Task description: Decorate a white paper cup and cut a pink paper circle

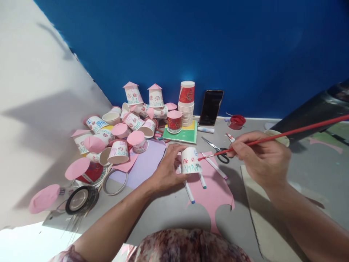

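A white paper cup [190,164], upside down and drawn with red flowers, green zigzag grass and a blue window, is in my left hand [169,164], whose fingers close round its left side. Between the fingers of my right hand [257,154] is a long red paintbrush [272,138]. Its tip touches or nearly touches the cup's right side, below the window. Below the cup lie capped markers, one with a blue end [189,192] and another with a teal end [202,181], on cut pink paper [209,196]. A marker with a pink end [215,166] lies to the right.
Decorated cups with pink paper tops [119,151] crowd the left side. Behind are stacked cups [186,114], a phone [211,108] and an open red paint pot [236,122]. Scissors [218,148] lie near my right hand. Tape rolls [81,201] sit at left, a dark cylinder [313,109] at right.
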Tool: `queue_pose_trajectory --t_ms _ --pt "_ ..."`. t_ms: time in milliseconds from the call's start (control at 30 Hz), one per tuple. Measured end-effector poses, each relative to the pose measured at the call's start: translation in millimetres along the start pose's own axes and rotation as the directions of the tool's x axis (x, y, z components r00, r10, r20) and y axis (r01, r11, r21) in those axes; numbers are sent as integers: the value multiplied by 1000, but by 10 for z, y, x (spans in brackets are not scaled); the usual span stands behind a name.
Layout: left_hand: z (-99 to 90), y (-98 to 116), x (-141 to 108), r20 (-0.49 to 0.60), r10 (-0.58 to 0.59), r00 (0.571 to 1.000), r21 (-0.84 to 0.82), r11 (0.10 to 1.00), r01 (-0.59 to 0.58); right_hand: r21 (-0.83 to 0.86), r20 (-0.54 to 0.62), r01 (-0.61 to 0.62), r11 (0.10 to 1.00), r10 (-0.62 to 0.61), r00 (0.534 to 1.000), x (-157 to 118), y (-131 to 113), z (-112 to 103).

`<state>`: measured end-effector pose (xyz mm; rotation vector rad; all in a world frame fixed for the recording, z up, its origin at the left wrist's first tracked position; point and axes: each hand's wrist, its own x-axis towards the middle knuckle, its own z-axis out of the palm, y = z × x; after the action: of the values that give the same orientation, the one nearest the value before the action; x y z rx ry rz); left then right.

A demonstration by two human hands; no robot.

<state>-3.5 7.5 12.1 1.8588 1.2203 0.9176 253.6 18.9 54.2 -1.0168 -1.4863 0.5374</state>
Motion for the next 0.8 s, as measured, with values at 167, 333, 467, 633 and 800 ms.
queue_pose_trajectory --t_ms 167,333,467,633,800 --pt "-9 12 4 18 10 1000 -14 1000 -9 -6 78 4 1000 -3 997 -37 67 28" --pt "-6 18 0 19 22 1000 -15 1000 -21 -33 119 1 999 3 993 -40 63 44" --pt "-1 16 3 20 32 999 -1 999 -32 -33 103 -6 999 9 995 -27 41 75" --pt "-8 15 6 27 36 999 -5 999 -36 -56 122 2 998 4 992 -26 13 100" --pt "-13 9 7 30 50 998 1 999 -50 -55 142 29 998 -21 990 -29 19 93"
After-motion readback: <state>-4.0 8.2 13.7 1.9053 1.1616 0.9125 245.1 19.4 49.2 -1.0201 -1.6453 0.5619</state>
